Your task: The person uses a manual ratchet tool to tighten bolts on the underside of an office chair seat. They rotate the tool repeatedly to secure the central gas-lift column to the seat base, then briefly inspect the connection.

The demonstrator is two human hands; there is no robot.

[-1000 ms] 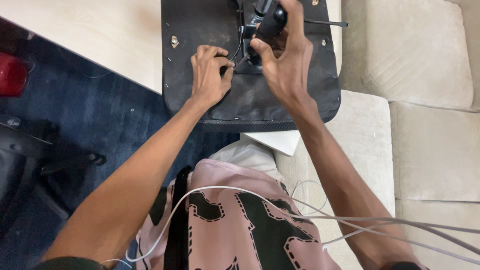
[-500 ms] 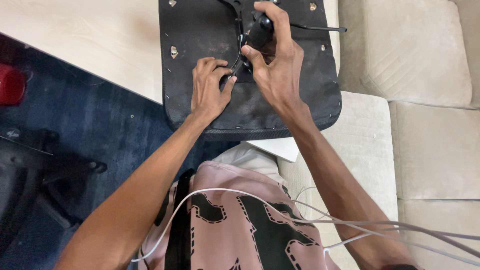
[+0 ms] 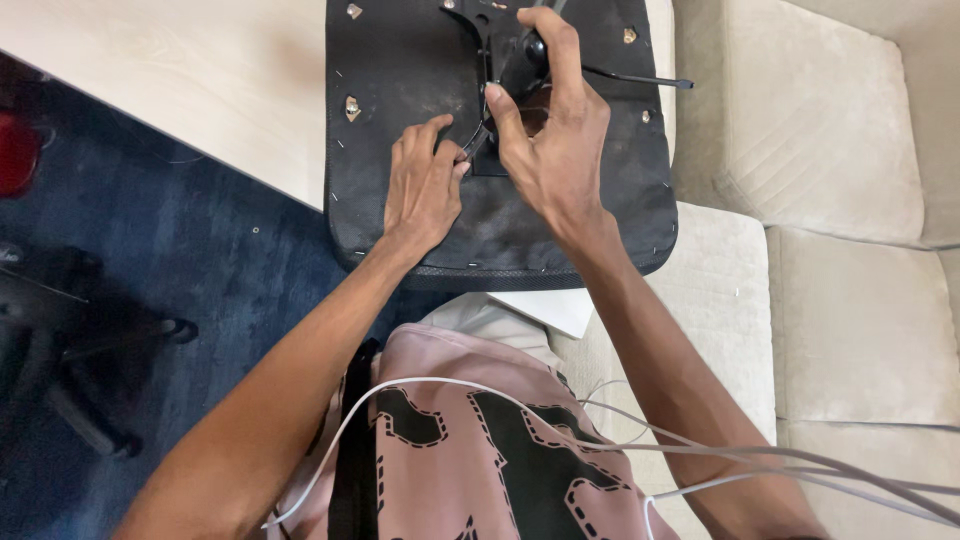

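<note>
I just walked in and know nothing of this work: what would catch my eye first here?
Top centre, an upturned black fabric-covered chair seat lies partly on a pale wooden table. Both bare hands work at its black metal mechanism: the left hand pinches its edge, the right hand grips it. White cables cross the lap below.

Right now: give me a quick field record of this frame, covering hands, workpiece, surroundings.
workpiece: upturned black chair seat, underside up, lying across a pale table and a beige sofa
mechanism: black metal plate bolted at seat centre, thin lever sticking out to the right
left hand: fingertips pinched at the plate's lower edge
right hand: thumb and fingers wrapped round a black knob on the plate
fasteners: metal brackets on the seat
floor: dark blue carpet
foreground: white cables across the person's lap
</note>
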